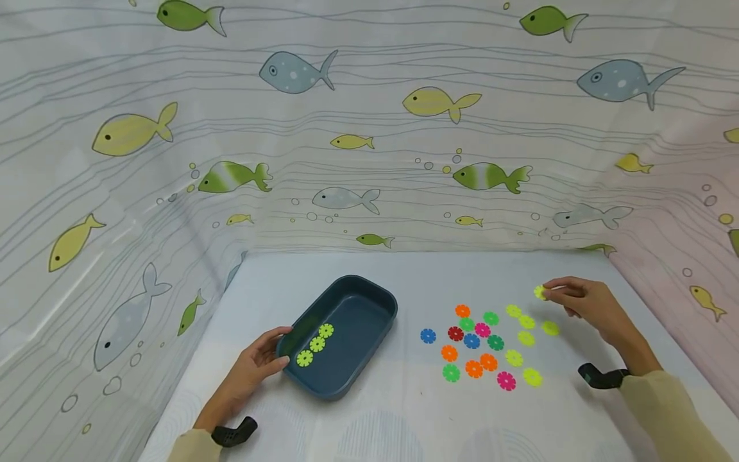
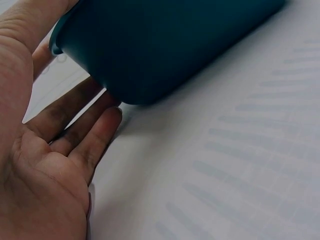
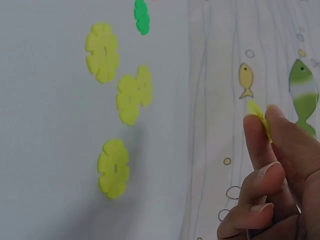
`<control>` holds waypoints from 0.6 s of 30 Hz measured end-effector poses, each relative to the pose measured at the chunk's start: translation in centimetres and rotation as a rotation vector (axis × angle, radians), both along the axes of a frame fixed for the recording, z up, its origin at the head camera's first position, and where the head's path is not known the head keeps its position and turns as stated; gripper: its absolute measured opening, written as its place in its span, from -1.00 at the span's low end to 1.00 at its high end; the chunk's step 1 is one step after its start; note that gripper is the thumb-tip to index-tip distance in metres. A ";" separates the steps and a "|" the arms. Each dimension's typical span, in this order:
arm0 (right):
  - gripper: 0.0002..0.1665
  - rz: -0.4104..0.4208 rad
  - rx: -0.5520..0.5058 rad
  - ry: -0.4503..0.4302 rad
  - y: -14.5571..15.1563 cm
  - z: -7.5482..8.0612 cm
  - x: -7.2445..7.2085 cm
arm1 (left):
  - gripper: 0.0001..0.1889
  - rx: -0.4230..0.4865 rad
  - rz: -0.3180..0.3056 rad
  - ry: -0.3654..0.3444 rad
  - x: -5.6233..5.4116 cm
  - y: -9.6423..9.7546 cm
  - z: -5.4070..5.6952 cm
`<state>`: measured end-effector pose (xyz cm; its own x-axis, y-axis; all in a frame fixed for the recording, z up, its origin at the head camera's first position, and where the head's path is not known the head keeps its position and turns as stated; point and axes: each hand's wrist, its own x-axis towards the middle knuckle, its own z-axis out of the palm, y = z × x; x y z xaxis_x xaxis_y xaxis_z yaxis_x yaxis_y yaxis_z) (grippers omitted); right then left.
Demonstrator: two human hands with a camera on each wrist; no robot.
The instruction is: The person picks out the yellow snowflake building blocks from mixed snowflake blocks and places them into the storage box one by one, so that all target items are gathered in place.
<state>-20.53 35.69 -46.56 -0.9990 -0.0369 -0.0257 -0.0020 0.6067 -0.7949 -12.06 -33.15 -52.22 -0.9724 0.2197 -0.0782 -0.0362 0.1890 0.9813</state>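
Note:
My right hand point(image 1: 586, 305) pinches a yellow notched plastic disc point(image 1: 540, 292) between thumb and fingertips, raised above the table's right side. In the right wrist view the pinched disc point(image 3: 259, 119) appears nearly edge-on. My left hand point(image 1: 254, 362) grips the near-left end of a dark blue rectangular tub point(image 1: 369, 350), thumb at the rim and fingers along the outer wall. Three yellow-green discs point(image 1: 317, 344) lie in a row inside the tub. Several loose yellow discs point(image 1: 526, 338) lie on the table below and left of my right hand.
Left of the yellow discs lie orange point(image 1: 474, 369), green point(image 1: 451, 373), blue point(image 1: 428, 336), pink point(image 1: 506, 381) and dark red discs point(image 1: 455, 333). A fish-patterned sheet point(image 1: 398, 192) stands behind and beside the white table point(image 1: 392, 410). Each wrist carries a black device point(image 1: 603, 376).

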 end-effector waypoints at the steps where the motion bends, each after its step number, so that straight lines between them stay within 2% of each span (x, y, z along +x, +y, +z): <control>1: -0.37 0.002 -0.005 -0.003 -0.2 0.1 -0.1 | -0.32 -0.001 0.000 0.002 0.0 0.0 0.0; 9: -0.34 0.024 -0.050 -0.023 -2.0 1.2 -1.1 | -0.32 -0.008 0.005 0.011 0.1 0.0 -0.1; 18: -0.35 0.064 -0.082 -0.030 -4.3 2.3 -1.3 | -0.34 -0.010 -0.005 0.017 -0.1 -0.1 -0.3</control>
<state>-21.82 31.42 -44.21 -0.9933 -0.1039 -0.0501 -0.0139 0.5392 -0.8420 -12.18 -33.23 -52.51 -0.9725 0.2240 -0.0639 -0.0184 0.1993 0.9798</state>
